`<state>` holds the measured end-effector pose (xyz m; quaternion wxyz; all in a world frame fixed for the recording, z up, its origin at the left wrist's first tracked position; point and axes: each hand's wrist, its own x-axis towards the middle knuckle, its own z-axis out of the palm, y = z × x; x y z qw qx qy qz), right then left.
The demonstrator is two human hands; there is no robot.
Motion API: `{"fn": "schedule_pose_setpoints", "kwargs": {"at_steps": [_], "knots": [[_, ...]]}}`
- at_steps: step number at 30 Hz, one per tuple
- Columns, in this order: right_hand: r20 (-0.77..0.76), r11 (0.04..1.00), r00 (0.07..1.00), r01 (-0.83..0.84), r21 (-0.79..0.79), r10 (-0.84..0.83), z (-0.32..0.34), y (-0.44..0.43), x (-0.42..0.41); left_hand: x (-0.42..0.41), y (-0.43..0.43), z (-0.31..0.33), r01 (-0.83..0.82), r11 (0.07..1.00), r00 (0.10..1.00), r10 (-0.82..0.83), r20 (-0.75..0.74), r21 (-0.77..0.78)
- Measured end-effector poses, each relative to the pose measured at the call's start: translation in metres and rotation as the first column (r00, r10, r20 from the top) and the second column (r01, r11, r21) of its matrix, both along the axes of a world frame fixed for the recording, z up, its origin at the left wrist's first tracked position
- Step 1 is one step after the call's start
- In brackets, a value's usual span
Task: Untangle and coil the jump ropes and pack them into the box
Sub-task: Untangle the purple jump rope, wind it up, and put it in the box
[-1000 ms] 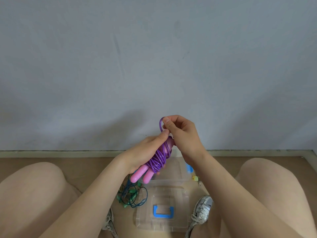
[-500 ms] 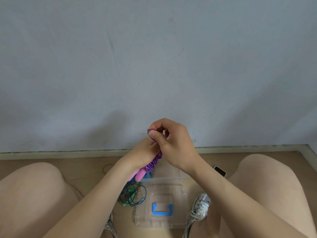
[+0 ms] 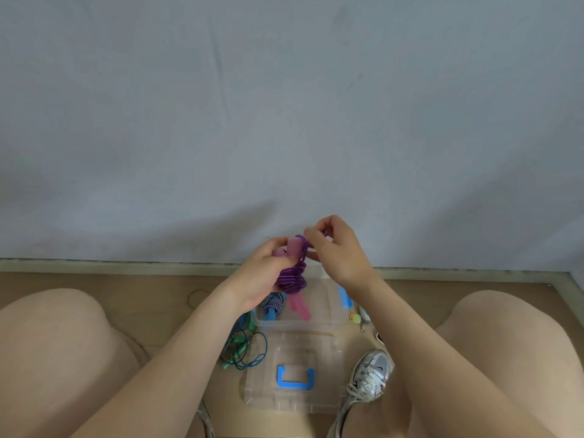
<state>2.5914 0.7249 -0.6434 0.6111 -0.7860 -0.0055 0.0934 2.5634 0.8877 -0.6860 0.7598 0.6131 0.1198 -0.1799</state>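
My left hand [image 3: 264, 273] grips a purple jump rope [image 3: 292, 276] wound into a bundle around its pink handles, held in the air above the box. My right hand [image 3: 336, 251] pinches the rope's loose end beside the upper pink handle. Below them the clear plastic box [image 3: 325, 306] stands open on the floor with a blue-and-white coiled rope [image 3: 274, 303] inside at its left. A tangled green and blue rope [image 3: 245, 349] lies on the floor left of the box lid.
The clear lid [image 3: 294, 374] with a blue handle lies in front of the box. My knees frame both sides, and a silver shoe [image 3: 369, 374] sits right of the lid. A rubber band [image 3: 197, 297] lies on the floor at left. A wall stands close behind.
The bundle has turned so its pink handles point up and down. My right hand moved to the right of the bundle, still working the rope's end. The view tilted down.
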Motion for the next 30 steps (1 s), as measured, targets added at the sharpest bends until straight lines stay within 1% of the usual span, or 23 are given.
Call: {"fn": "schedule_pose_setpoints", "kwargs": {"at_steps": [2, 5, 7, 9, 10, 12, 14, 15, 16, 17, 18, 20, 22, 23, 24, 25, 27, 28, 30], "knots": [[-0.059, 0.997, 0.995, -0.082, 0.01, 0.083, -0.018, 0.007, 0.0, 0.002, 0.002, -0.009, -0.044, 0.995, 0.998, 0.041, 0.043, 0.085], [-0.206, 0.973, 0.951, -0.22, 0.067, 0.229, -0.045, 0.021, -0.006, 0.007, 0.002, -0.021, -0.157, 0.968, 0.986, 0.142, 0.09, 0.196], [-0.256, 0.955, 0.92, -0.29, 0.065, 0.297, -0.054, 0.023, -0.003, 0.008, 0.005, -0.031, -0.165, 0.944, 0.986, 0.152, 0.066, 0.286], [-0.293, 0.936, 0.895, -0.353, -0.005, 0.336, -0.059, 0.018, 0.005, 0.007, 0.012, -0.039, -0.095, 0.939, 0.995, 0.096, 0.016, 0.331], [-0.309, 0.923, 0.888, -0.379, -0.069, 0.342, -0.064, 0.015, 0.012, 0.007, 0.017, -0.044, -0.06, 0.945, 0.998, 0.068, -0.012, 0.321], [-0.343, 0.87, 0.867, -0.446, -0.21, 0.362, -0.071, 0.01, 0.021, 0.01, 0.027, -0.053, -0.03, 0.967, 0.996, 0.051, -0.075, 0.254], [-0.385, 0.812, 0.845, -0.496, -0.308, 0.37, -0.08, 0.01, 0.028, 0.016, 0.036, -0.059, -0.021, 0.976, 0.993, 0.046, -0.112, 0.215], [-0.409, 0.787, 0.839, -0.507, -0.352, 0.359, -0.085, 0.01, 0.032, 0.018, 0.04, -0.063, -0.002, 0.971, 0.992, 0.033, -0.126, 0.238], [-0.43, 0.761, 0.831, -0.522, -0.385, 0.352, -0.092, 0.011, 0.035, 0.02, 0.044, -0.068, 0.019, 0.953, 0.991, 0.022, -0.13, 0.304], [-0.457, 0.745, 0.822, -0.531, -0.404, 0.339, -0.098, 0.012, 0.039, 0.021, 0.048, -0.073, 0.044, 0.906, 0.993, 0.008, -0.122, 0.421], [-0.48, 0.747, 0.823, -0.518, -0.416, 0.304, -0.109, 0.014, 0.042, 0.022, 0.055, -0.084, 0.072, 0.832, 0.993, -0.01, -0.114, 0.55], [-0.517, 0.791, 0.834, -0.444, -0.422, 0.192, -0.135, 0.02, 0.043, 0.02, 0.068, -0.101, 0.152, 0.641, 0.987, -0.059, -0.149, 0.752], [-0.553, 0.848, 0.831, -0.337, -0.409, 0.063, -0.165, 0.022, 0.038, 0.016, 0.079, -0.118, 0.294, 0.439, 0.956, -0.126, -0.266, 0.849], [-0.585, 0.869, 0.811, -0.299, -0.395, 0.014, -0.175, 0.023, 0.035, 0.013, 0.082, -0.124, 0.379, 0.351, 0.925, -0.155, -0.346, 0.856], [-0.613, 0.884, 0.789, -0.269, -0.381, -0.024, -0.185, 0.024, 0.032, 0.011, 0.085, -0.128, 0.453, 0.283, 0.891, -0.182, -0.417, 0.845], [-0.629, 0.899, 0.776, -0.241, -0.365, -0.047, -0.194, 0.023, 0.032, 0.009, 0.087, -0.133, 0.513, 0.239, 0.857, -0.201, -0.475, 0.824], [-0.61, 0.921, 0.79, -0.193, -0.339, -0.059, -0.213, 0.022, 0.035, 0.007, 0.093, -0.146, 0.593, 0.207, 0.803, -0.226, -0.551, 0.778], [-0.586, 0.926, 0.809, -0.184, -0.33, -0.048, -0.225, 0.022, 0.039, 0.006, 0.096, -0.153, 0.615, 0.208, 0.786, -0.238, -0.571, 0.76], [-0.504, 0.904, 0.864, -0.221, -0.366, 0.007, -0.242, 0.022, 0.044, 0.004, 0.101, -0.167, 0.63, 0.244, 0.775, -0.255, -0.578, 0.737]]}}
